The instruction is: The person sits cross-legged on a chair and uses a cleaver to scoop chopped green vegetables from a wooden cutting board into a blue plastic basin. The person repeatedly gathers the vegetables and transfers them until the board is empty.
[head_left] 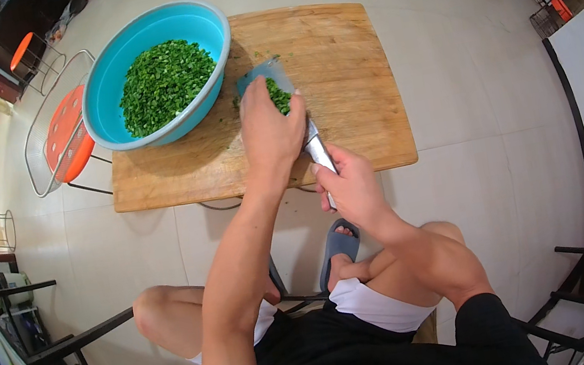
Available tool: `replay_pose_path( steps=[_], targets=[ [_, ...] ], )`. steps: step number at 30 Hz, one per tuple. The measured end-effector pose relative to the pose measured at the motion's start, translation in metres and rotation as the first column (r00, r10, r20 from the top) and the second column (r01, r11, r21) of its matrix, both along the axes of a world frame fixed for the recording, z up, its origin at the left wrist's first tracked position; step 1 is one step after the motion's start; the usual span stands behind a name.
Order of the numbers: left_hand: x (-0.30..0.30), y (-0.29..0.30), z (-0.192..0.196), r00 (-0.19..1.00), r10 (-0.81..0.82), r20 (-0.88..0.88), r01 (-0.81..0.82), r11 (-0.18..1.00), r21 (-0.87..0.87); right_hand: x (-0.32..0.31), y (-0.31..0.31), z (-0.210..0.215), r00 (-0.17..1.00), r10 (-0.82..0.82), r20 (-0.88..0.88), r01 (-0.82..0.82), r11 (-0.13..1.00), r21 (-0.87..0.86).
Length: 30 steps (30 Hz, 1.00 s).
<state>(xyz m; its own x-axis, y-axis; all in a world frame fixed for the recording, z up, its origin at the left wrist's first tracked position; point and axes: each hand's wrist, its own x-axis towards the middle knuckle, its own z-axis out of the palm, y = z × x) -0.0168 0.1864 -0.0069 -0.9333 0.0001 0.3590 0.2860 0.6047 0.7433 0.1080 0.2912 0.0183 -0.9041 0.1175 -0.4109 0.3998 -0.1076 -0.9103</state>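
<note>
Step in hand, by judgement: scooping chopped greens (279, 96) onto cleaver blade (266, 77) over wooden cutting board (335, 73).

Right hand (349, 186) clamped on metal cleaver handle (319, 150). Left hand (269, 130) lies flat, palm down, pressing greens against blade; hands close, nearly touching.

To do well: keep blade flat and level, left palm firm on pile, carry low toward blue basin (155, 70) just left.

Cleaver long axis runs near-far; blade tip points away from person, slightly left, handle toward body.
</note>
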Motion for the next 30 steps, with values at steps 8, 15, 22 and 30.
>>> replay_pose_path(
  steps=[8, 15, 22, 30],
  targets=[
    [-0.007, 0.016, 0.062, 0.958, 0.004, -0.287, -0.003, 1.0, 0.003, 0.004, 0.002, 0.062, 0.991, -0.074, -0.111, 0.067, 0.996, -0.061],
    [-0.052, -0.015, 0.128, 0.937, 0.043, -0.346, -0.057, 0.998, -0.031, -0.043, -0.019, 0.11, 0.969, -0.022, -0.245, 0.005, 0.997, -0.073],
    [-0.111, -0.088, 0.105, 0.942, 0.191, -0.275, -0.235, 0.962, -0.139, -0.087, -0.068, 0.114, 0.968, 0.125, -0.217, -0.131, 0.991, -0.014],
    [-0.157, -0.151, 0.078, 0.936, 0.337, -0.098, -0.345, 0.936, -0.072, -0.096, -0.088, 0.112, 0.958, 0.199, -0.205, -0.189, 0.98, 0.067]
  ],
)
